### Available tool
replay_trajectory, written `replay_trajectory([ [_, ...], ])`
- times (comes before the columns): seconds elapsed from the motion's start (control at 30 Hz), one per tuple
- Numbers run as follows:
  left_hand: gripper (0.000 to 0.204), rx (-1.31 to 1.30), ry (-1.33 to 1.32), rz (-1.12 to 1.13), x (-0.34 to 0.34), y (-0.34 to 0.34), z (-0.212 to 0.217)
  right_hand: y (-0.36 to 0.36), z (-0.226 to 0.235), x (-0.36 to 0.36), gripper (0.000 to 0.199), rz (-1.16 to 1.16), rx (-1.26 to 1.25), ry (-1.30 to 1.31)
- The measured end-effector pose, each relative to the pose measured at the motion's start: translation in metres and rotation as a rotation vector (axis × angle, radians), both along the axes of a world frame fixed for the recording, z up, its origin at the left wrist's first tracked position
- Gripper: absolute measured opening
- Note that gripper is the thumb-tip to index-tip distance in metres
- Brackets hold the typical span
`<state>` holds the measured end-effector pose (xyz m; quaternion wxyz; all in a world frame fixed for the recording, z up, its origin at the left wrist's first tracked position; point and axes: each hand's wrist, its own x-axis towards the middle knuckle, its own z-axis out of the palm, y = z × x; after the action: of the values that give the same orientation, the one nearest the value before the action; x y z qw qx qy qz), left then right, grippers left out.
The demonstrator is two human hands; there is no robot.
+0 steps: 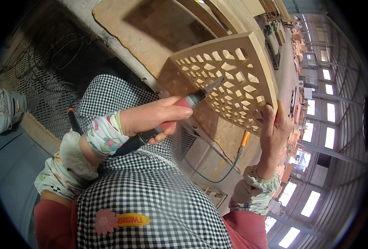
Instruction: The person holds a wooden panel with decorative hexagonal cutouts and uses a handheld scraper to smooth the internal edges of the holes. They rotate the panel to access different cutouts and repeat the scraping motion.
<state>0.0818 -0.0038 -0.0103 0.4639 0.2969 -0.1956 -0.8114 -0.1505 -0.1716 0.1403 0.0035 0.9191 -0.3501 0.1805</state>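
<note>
My left hand (159, 116) is wrapped round a red-and-black handheld power tool (187, 101) with a tapered, pointed grey tip. That tip reaches the face of a pale wooden lattice panel (229, 85), pierced by rows of diamond-shaped and many-sided holes; whether it touches the wood or enters a hole I cannot tell. With my right hand (275, 124) I grip the panel by its near right corner, thumb on the pierced face and fingers round the edge. The panel is tilted up on its edge above a brown worktop (167, 41).
An orange-handled tool (244, 139) with a teal hose (229, 172) hangs below the panel. Curved wooden pieces (209, 16) lie at the back of the worktop. On the left, a stained white bucket (5, 112) stands near perforated dark matting (47, 58) with loose cables.
</note>
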Motion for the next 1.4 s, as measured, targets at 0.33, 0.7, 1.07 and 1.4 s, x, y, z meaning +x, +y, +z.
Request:
replay_trajectory([
  [0.33,0.031,-0.078,-0.388,0.059,0.002,0.020,0.013,0.011,-0.004,0.004,0.042,-0.040,-0.067,0.016],
  [0.7,0.041,-0.186,-0.902,0.152,0.001,0.075,0.069,0.046,0.001,0.019,0.043,-0.088,-0.213,0.122],
  [1.07,0.039,-0.226,-1.138,0.104,-0.003,0.063,0.085,0.054,0.001,0.022,0.043,-0.079,-0.232,0.132],
  [1.4,0.040,-0.215,-1.130,0.111,-0.003,0.053,0.090,0.061,0.000,0.023,0.041,-0.083,-0.223,0.123],
])
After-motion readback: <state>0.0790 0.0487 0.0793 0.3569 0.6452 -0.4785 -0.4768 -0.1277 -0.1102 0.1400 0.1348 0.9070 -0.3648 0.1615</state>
